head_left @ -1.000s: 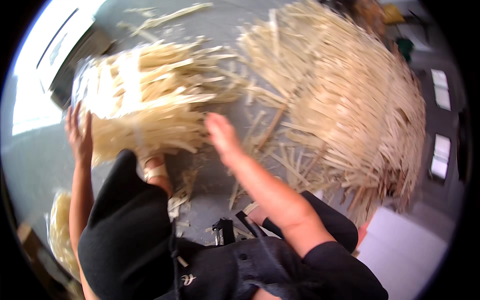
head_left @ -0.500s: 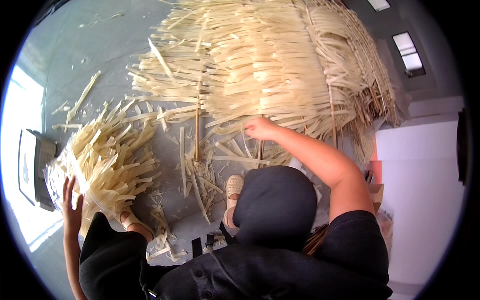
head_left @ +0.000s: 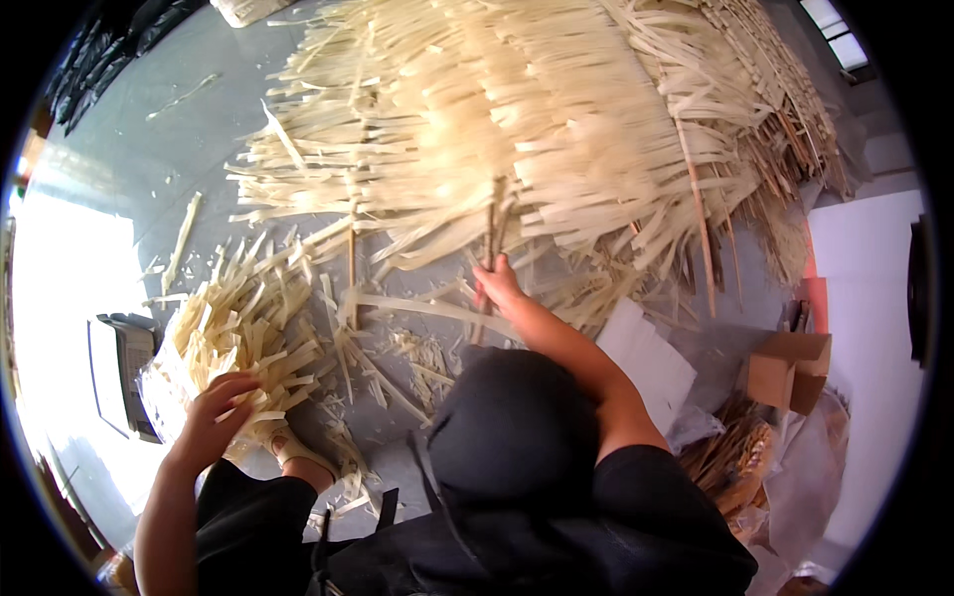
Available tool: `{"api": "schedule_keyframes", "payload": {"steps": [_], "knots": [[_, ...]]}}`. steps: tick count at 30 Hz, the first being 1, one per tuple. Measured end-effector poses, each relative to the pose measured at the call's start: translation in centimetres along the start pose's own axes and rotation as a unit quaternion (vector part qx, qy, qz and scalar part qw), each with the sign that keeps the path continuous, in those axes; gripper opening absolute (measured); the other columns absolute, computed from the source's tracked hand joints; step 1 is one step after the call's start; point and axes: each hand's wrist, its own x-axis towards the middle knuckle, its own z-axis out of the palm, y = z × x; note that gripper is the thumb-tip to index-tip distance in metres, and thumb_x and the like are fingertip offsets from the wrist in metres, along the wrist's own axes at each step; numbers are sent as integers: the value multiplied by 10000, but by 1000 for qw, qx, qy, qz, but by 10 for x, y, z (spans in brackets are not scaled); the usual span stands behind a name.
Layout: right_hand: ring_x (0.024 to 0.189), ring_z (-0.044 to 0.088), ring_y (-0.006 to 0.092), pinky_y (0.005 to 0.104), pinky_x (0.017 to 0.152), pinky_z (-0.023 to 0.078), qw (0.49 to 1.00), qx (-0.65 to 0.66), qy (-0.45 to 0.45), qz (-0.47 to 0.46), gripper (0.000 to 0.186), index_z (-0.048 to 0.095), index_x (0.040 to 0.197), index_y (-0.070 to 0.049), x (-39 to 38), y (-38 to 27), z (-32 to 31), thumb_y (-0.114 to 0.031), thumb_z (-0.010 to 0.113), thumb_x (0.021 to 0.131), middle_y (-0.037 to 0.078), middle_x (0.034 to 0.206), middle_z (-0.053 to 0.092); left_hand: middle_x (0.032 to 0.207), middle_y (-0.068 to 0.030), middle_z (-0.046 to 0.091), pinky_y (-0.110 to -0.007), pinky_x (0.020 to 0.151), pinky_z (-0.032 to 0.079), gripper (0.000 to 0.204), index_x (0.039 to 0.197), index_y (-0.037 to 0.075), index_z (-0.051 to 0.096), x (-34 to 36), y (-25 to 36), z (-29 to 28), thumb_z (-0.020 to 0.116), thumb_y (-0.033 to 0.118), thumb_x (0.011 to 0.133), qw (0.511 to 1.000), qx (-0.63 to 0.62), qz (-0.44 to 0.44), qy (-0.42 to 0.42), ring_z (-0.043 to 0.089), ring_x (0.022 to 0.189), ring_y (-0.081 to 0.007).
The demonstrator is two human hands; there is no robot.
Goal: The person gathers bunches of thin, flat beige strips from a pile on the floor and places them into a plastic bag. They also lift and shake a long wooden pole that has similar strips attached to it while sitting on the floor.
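My right hand (head_left: 502,286) is closed round a thin brown stick (head_left: 490,233). The stick reaches up over the near edge of a broad layer of pale, flat strips (head_left: 556,149), laid in overlapping rows, and looks slightly smeared by motion. On the left, a loose heap of the same pale strips (head_left: 243,323) lies partly in clear plastic. My left hand (head_left: 221,409) is at the heap's near side, fingers extended and a little apart, with nothing plainly gripped.
Other thin sticks (head_left: 692,189) run through the layer. Strip scraps (head_left: 422,358) litter the grey floor. A dark-framed device (head_left: 124,372) stands left of the heap. At right are a small cardboard box (head_left: 790,370), a white sheet (head_left: 641,358) and a bundle of brown sticks (head_left: 725,457).
My left hand has moved right and up to the heap. My right hand has shifted down slightly and now grips the stick. The view has turned and shifted a little.
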Motion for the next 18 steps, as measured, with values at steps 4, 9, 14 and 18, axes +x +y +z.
{"api": "schedule_keyframes", "payload": {"steps": [4, 9, 14, 18], "knots": [[470, 592, 255, 404, 445, 500, 988, -125, 95, 7, 341, 399, 1048, -56, 15, 28, -47, -161, 638, 828, 124, 654, 575, 1233, -135, 576, -347, 903, 475, 362, 1233, 97, 591, 113, -22, 40, 614, 204, 888, 999, -31, 32, 17, 560, 1124, -225], [904, 602, 364, 436, 786, 496, 766, -480, 185, -386, 456, 502, 1183, -60, -19, -12, -30, -168, 670, 774, 186, 977, 589, 1276, -186, 556, -386, 951, 456, 548, 1319, 89, 511, 256, -101, 117, 669, 292, 835, 973, -48, 1, 227, 555, 1150, -309], [919, 608, 324, 401, 782, 504, 857, -433, 42, -276, 328, 637, 1038, -42, 9, 7, -33, -180, 717, 752, 187, 1085, 571, 1207, -223, 568, -426, 944, 455, 585, 1238, 92, 472, 313, -70, 192, 699, 351, 765, 971, -52, -141, 187, 556, 1113, -365], [933, 619, 198, 330, 780, 501, 973, -151, -148, -99, 296, 636, 1040, -66, 2, -36, 36, -316, 625, 882, 96, 1001, 641, 821, -129, 701, -383, 765, 524, 279, 977, 39, 588, 294, -59, 218, 625, 278, 838, 976, -174, -79, 103, 679, 828, -291]]}}
